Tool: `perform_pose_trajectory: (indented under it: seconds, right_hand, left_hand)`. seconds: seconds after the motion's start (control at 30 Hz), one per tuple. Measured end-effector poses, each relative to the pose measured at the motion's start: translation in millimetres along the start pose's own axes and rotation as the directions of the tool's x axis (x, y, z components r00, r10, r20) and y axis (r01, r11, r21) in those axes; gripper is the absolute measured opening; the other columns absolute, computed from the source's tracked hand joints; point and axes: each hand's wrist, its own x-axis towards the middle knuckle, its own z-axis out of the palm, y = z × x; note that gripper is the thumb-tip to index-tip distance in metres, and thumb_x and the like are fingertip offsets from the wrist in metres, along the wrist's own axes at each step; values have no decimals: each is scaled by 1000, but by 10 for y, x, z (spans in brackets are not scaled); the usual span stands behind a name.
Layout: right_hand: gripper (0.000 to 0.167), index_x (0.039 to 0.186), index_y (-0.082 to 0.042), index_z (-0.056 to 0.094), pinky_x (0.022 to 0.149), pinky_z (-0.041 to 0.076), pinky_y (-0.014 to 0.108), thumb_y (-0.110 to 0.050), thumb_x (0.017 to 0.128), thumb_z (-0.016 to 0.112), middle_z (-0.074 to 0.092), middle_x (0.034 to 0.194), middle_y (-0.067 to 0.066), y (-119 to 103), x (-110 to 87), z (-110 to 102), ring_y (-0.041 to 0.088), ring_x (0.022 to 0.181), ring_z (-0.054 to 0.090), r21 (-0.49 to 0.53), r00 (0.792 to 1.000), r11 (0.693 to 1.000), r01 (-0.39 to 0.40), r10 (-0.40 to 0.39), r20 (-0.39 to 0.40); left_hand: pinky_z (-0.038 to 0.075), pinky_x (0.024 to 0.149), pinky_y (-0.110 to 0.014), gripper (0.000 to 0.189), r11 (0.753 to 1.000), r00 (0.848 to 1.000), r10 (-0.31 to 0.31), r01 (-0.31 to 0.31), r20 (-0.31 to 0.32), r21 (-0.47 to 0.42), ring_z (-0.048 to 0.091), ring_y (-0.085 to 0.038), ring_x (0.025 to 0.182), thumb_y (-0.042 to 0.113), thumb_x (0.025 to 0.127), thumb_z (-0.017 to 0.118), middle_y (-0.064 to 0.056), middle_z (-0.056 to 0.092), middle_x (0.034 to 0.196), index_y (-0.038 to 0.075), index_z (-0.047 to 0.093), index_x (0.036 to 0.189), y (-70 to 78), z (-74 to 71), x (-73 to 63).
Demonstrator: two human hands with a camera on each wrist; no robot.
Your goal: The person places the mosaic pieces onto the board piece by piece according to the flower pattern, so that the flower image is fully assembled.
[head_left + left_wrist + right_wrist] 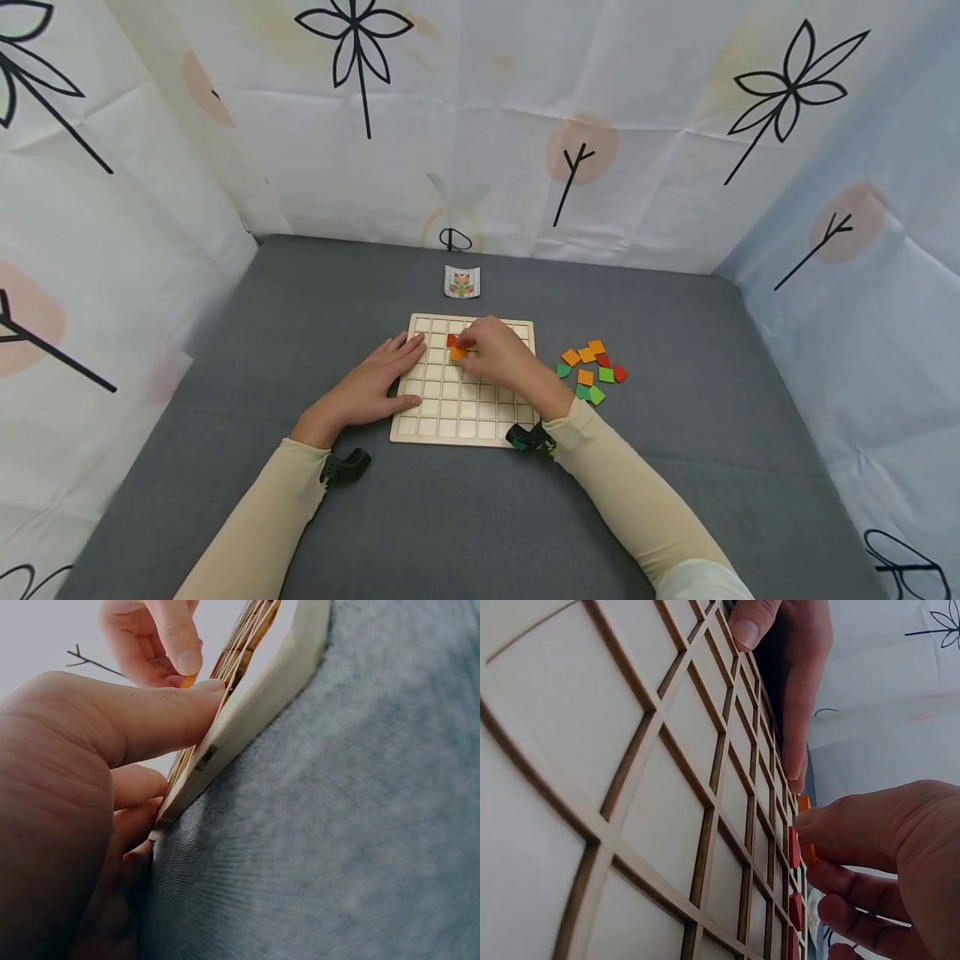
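Observation:
A pale wooden grid board [450, 408] lies on the grey table. My left hand [378, 379] rests on its left edge, fingers spread and fairly straight; in the left wrist view its thumb [165, 712] presses the rim. Over the upper part of the board, my right hand [498, 354] pinches an orange square tile [457, 354] between thumb and fingers. Just beyond that tile, a red tile [452, 340] shows on the board. Several red tiles [796, 911] stand in the grid beside the right fingers in the right wrist view; the hand hides part of the board.
Right of the board lies a loose group of orange, red and green tiles, among them an orange tile [585, 377] and a light green tile [606, 374]. Behind the board is a small pattern card [462, 282]. Printed cloth walls [495, 183] enclose the table.

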Motion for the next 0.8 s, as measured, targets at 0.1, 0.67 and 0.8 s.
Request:
perform_pose_trajectory:
  seconds: [0.1,0.67,0.8]
  right_hand:
    - [18,113,-9,84,92,54,37,-18,97,86,77,106,2,2,12,25,22,101,63,-22,1000,1000,8,-8,-8]
    - [11,107,-9,83,93,54,38,-8,95,81,77,103,2,-17,46,66,24,100,64,-34,999,998,44,-45,-10]
    - [10,105,-9,83,93,54,38,-7,95,81,77,102,2,-20,52,72,24,100,64,-25,999,999,44,-44,-11]
  left_hand:
    - [11,131,-59,89,1000,1000,2,-2,-1,-2,9,-40,165,39,104,74,-15,20,179,1,28,171,0,9,-3]
    - [10,131,-60,88,1000,1000,14,-14,-14,-7,9,-42,165,39,105,73,-17,21,178,-1,29,170,-5,17,-6]
    - [9,132,-58,89,1000,1000,9,-9,-5,-4,8,-40,165,38,104,74,-16,19,179,0,28,171,-15,17,-2]
